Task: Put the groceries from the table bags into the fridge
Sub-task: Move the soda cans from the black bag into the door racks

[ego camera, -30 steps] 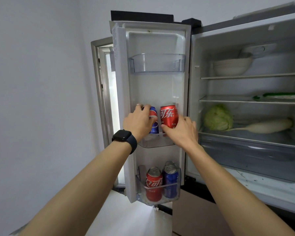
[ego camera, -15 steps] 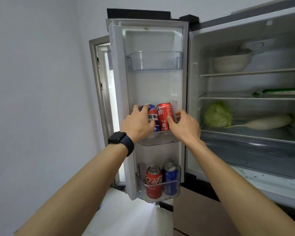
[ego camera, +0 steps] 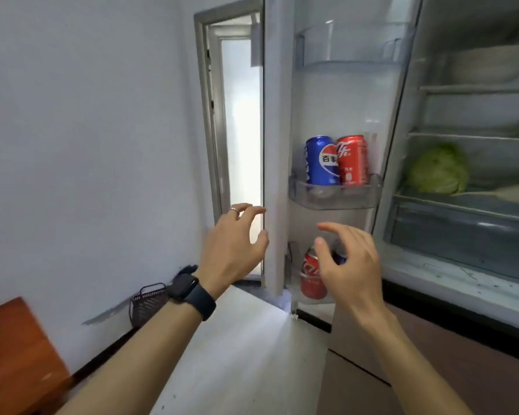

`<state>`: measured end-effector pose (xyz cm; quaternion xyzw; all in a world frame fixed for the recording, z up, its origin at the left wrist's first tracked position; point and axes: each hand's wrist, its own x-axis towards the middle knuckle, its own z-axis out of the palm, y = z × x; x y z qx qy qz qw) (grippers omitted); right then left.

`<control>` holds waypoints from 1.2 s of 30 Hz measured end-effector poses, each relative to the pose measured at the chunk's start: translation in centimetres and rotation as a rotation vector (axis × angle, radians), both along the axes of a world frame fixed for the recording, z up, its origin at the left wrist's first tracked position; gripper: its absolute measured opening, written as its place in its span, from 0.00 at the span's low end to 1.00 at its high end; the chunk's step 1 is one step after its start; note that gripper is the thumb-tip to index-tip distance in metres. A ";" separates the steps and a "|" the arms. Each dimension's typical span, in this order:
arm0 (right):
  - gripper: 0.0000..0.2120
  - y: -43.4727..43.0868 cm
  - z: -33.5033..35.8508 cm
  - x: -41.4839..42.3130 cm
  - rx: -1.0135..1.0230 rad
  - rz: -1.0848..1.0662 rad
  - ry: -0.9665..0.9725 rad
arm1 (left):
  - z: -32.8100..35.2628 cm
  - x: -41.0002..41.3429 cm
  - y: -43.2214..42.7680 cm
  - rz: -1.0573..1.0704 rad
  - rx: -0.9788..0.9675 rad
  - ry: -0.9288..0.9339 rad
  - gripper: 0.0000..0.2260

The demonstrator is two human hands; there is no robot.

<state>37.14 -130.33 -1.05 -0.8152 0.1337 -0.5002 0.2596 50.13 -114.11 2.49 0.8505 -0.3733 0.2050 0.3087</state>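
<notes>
A blue aluminium soda can (ego camera: pixel 322 161) and a red aluminium cola can (ego camera: pixel 352 160) stand touching in the fridge door's clear plastic shelf (ego camera: pixel 360 201). Below, the left hand (ego camera: pixel 234 250) and right hand (ego camera: pixel 348 262) hover empty, fingers loosely spread; next, probably, more groceries from the bags.

Lower blue can (ego camera: pixel 338 256) behind right grip (ego camera: pixel 351 269)

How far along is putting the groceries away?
Done: a blue can and a red can stand side by side in the middle door bin. In hand: nothing; left hand and right hand are empty. Left: the table bags are out of view, so unknown.
</notes>
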 end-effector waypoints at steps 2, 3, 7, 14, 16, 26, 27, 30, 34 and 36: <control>0.11 3.8 -3.1 0.8 -0.027 0.056 0.094 | -3.6 1.0 4.5 0.066 0.074 0.058 0.19; 0.11 5.8 -4.7 1.2 -0.035 0.088 0.142 | -5.4 1.5 7.1 0.099 0.110 0.088 0.19; 0.10 15.4 -10.7 3.1 0.004 0.216 0.349 | -12.8 2.3 19.3 0.209 0.197 0.212 0.20; 0.14 35.7 -19.0 6.9 0.032 0.505 0.639 | -21.6 1.2 40.9 0.458 0.318 0.417 0.20; 0.14 41.2 -20.3 8.2 0.006 0.565 0.705 | -23.0 0.9 46.5 0.532 0.321 0.469 0.20; 0.15 58.2 -23.0 14.3 -0.110 0.828 0.815 | -26.4 1.5 64.0 0.765 0.243 0.585 0.19; 0.16 59.9 -23.5 15.4 -0.110 0.845 0.828 | -26.9 2.2 65.6 0.783 0.238 0.593 0.19; 0.16 63.4 -24.5 18.1 -0.125 0.869 0.846 | -27.8 4.1 68.7 0.810 0.261 0.606 0.19; 0.16 68.6 -26.3 24.4 -0.100 0.959 0.858 | -28.6 9.7 73.8 0.862 0.255 0.621 0.18; 0.17 70.5 -27.0 28.0 -0.087 0.982 0.875 | -28.7 12.8 76.1 0.883 0.254 0.632 0.18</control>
